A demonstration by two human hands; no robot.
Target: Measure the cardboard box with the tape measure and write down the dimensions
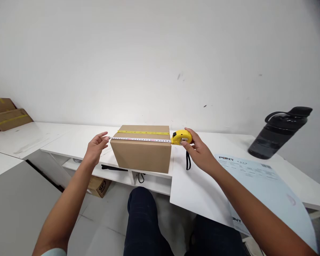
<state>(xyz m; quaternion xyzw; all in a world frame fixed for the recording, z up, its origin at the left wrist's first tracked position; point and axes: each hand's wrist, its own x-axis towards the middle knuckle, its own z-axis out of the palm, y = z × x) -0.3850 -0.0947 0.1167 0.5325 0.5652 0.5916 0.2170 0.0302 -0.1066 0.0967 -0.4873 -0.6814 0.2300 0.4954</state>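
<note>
Left hand (96, 147) pinches the blade (141, 139) tip, right hand (200, 152) clamps the tape case (182, 136); blade spans the carton's (142, 156) near top edge, presumably kept taut to lie straight; carton sits on the white desk (74, 132) between both hands.

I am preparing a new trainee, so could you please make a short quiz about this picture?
1. Which hand holds the yellow tape measure?
2. True or false: the white tape runs along the top front edge of the cardboard box.
3. What hangs below the tape measure: A) keys, B) a black strap, C) a pen?

Key: 1. the right hand; 2. true; 3. B.
</note>
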